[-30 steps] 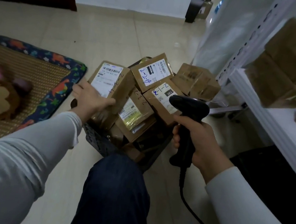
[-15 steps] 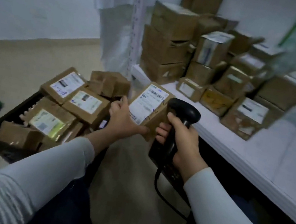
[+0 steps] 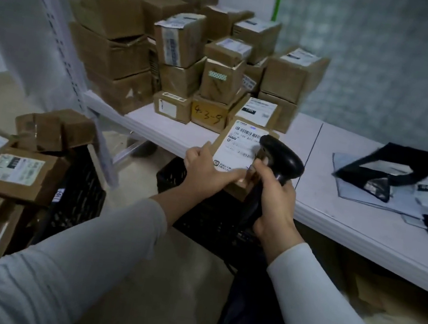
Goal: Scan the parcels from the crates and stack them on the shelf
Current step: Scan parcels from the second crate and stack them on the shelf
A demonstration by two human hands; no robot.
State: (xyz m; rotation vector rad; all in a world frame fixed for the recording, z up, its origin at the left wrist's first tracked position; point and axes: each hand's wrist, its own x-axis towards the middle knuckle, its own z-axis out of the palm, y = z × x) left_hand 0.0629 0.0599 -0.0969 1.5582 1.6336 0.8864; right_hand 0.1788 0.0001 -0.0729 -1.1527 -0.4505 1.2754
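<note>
My left hand grips a small cardboard parcel with a white barcode label facing up, held just over the front edge of the white shelf. My right hand is closed round the handle of a black corded barcode scanner, whose head sits right over the label's right side. At the left, a black crate is heaped with more labelled cardboard parcels. A second black crate stands under the shelf edge, partly hidden by my arms.
A tall stack of cardboard boxes fills the shelf's left and back. Black and grey mailing bags lie on the shelf at the right. A white perforated upright rises at the shelf's left end. My knee is below.
My left hand lifted one parcel out of the left crate and carried it right to the shelf edge. The scanner came up over its label. My view turned from the floor to the shelf.
</note>
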